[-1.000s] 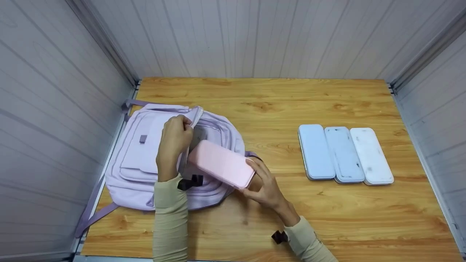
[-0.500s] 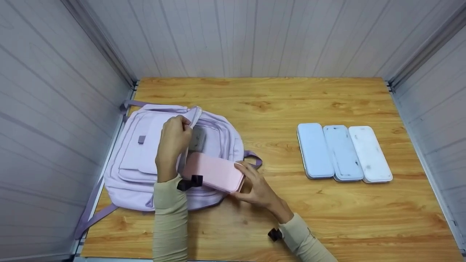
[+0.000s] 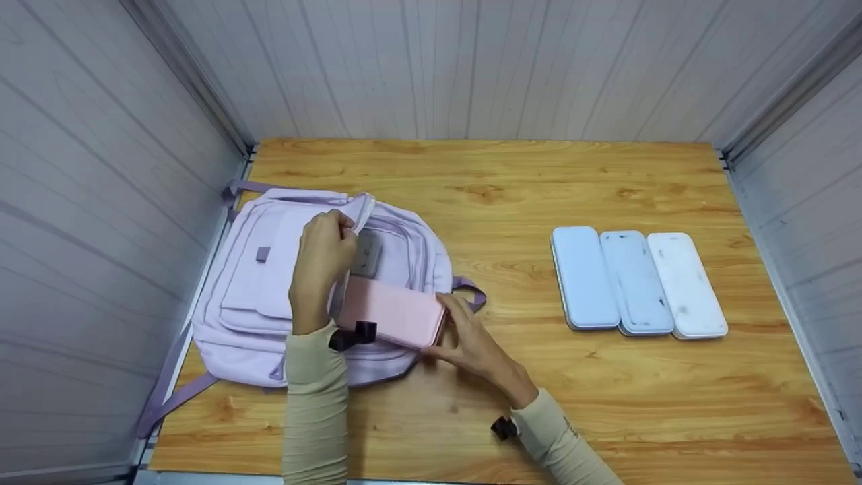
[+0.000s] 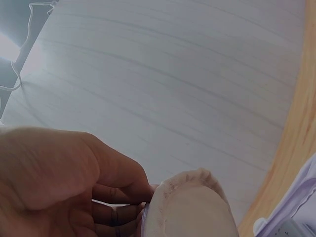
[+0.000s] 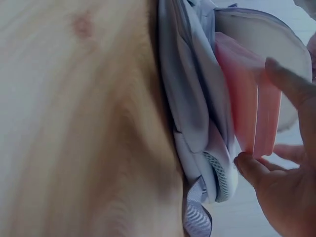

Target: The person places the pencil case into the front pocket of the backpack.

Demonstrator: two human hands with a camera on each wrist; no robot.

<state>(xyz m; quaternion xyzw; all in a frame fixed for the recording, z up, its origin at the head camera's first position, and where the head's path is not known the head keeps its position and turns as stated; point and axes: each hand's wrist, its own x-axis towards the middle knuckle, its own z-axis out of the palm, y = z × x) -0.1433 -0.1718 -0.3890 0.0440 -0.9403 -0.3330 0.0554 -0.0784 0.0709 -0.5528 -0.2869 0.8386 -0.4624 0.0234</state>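
A lilac backpack [image 3: 259, 289] lies on the left of the table with its front compartment unzipped. My left hand [image 3: 323, 259] pinches the upper edge of its flap [image 4: 190, 207] and holds it raised. With thumb and fingers, my right hand [image 3: 475, 340] grips the outer end of a pink pencil case [image 3: 397, 311], seen edge-on in the right wrist view as a pink box [image 5: 244, 94]. The case's far end is inside the opening, partly hidden by the flap and left wrist. Just above it, a grey case [image 3: 366, 254] sits inside the compartment.
On the right side of the wooden table [image 3: 512, 202] lie a light blue case [image 3: 586, 277], a scuffed blue case [image 3: 636, 283] and a white case [image 3: 687, 286], side by side. Grey panels [image 3: 444, 67] enclose the table at the back and sides.
My right hand has moved left, carrying the pink pencil case further into the backpack opening, and the case has turned flatter. The left hand stays on the flap. The grey case shows more.
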